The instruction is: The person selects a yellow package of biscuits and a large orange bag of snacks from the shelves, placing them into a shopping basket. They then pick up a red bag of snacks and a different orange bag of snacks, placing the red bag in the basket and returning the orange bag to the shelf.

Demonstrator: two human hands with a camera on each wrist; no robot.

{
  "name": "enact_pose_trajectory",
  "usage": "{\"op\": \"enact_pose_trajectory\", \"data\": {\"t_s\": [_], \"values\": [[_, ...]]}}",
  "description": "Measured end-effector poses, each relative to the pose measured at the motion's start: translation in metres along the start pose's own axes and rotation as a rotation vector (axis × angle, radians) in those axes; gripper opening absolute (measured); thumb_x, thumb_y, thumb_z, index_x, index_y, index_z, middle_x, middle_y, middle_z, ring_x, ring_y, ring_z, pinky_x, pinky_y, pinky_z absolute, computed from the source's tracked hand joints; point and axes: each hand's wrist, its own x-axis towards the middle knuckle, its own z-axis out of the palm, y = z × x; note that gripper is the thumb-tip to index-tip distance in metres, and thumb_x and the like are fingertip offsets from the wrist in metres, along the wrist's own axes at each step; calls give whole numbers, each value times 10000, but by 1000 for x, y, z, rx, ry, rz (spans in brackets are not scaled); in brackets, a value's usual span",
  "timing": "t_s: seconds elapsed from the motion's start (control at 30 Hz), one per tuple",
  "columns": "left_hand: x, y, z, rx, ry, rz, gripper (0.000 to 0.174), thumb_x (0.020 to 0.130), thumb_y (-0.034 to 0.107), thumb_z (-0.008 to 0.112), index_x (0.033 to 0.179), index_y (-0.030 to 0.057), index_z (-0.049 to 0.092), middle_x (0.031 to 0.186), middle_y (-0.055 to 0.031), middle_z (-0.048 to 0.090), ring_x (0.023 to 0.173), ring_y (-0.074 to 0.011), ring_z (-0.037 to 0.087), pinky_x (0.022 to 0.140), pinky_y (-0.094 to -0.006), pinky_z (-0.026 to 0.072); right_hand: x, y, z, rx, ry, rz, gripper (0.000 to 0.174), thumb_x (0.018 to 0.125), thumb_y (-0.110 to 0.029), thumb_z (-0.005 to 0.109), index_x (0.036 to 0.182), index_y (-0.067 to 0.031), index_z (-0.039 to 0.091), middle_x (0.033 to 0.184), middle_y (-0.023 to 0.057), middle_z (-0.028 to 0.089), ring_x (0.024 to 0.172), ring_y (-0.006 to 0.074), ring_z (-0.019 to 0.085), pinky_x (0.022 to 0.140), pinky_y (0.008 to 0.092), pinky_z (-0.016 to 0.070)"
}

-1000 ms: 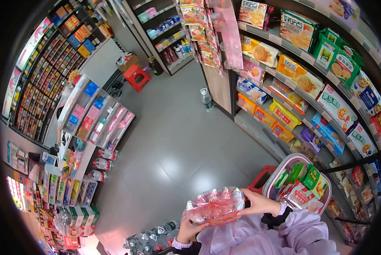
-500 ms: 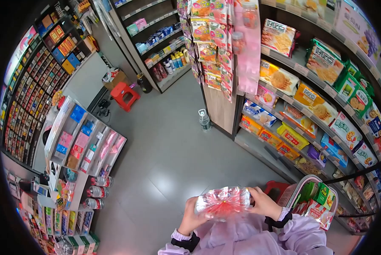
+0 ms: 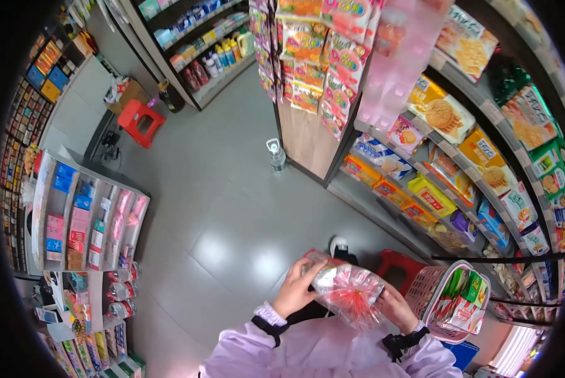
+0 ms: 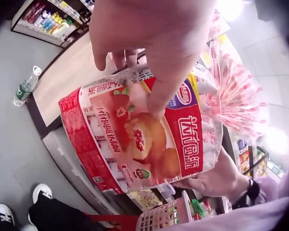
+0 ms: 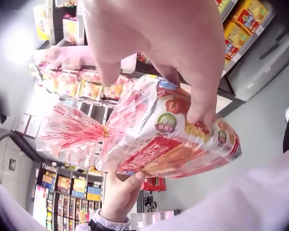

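Both hands gripped a clear plastic package (image 3: 348, 286) printed in red and white with pictures of round filled cakes. It was held in front of the torso, above the grey floor. The left hand (image 3: 295, 290) and the right hand (image 3: 399, 310) held opposite sides, fingers bent against the wrapping. The gathered end was closed by a thin gold tie (image 5: 105, 131). A pink perforated plastic basket (image 3: 421, 291) containing packaged goods stood near the right hand.
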Motion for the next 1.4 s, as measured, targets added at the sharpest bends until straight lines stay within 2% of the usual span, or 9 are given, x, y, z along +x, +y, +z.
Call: {"op": "enact_pose_trajectory", "data": {"t_s": [0.07,0.13,0.37,0.47,0.63,0.83,1.07,1.23,1.4], "values": [[22,-14,13,41,-4,-45,767,593,55,729,1291,191,444,1026,-135,436,957,-298,467,860,-373,407,18,3,-11,-23,70,-47,556,892,-196,526,1362,-57,262,1337,74,383,1238,215,370,1023,383,310],[40,-32,26,-1,-60,-97,835,556,34,744,1311,158,412,1050,-124,406,977,-292,447,856,-331,410,36,7,-28,-52,168,-64,535,896,-169,517,1363,-85,269,1325,72,400,1219,213,395,1010,387,329],[95,-95,69,-276,-95,-72,801,662,-8,637,1375,160,313,1106,-153,390,976,-273,462,795,-297,432,107,-4,-74,-120,278,-108,467,878,-63,526,1302,-74,330,1247,81,454,1164,213,439,985,372,361],[111,-134,92,-357,-134,-88,775,686,-21,608,1377,157,307,1146,-155,386,991,-272,458,809,-289,431,144,2,-116,-163,293,-140,450,863,-8,520,1275,-65,347,1240,93,448,1151,211,438,980,370,362],[150,-188,138,-485,-111,-164,829,613,-159,434,1378,129,298,1232,-183,373,1156,-338,390,978,-323,322,203,-7,-167,-243,311,-103,438,861,8,506,1262,-75,349,1210,80,463,1137,211,446,961,377,374],[195,-257,193,-586,-27,-155,806,585,-197,377,1346,64,336,1277,-175,401,1237,-319,354,1025,-328,273,279,-14,-236,-286,281,-5,362,836,28,523,1158,-76,393,1164,107,477,1082,241,484,944,416,397],[228,-328,271,-706,40,-231,833,568,-214,322,1352,68,332,1368,-177,349,1308,-288,276,1066,-292,176,354,-2,-331,-229,427,11,474,812,67,516,1231,-115,388,1217,120,454,1129,254,453,949,413,395],[273,-373,317,-686,88,-213,771,627,-193,347,1351,73,328,1365,-215,327,1305,-311,269,1062,-302,193,403,4,-371,-197,405,-64,426,810,78,498,1215,-31,418,1193,114,494,1114,252,466,953,404,388],[319,-395,331,-625,111,-246,712,670,-162,377,1341,73,343,1358,-204,345,1230,-311,375,1003,-308,305,443,6,-400,-131,387,-94,440,797,54,541,1211,-56,438,1195,75,506,1105,215,478,958,370,371]]}}
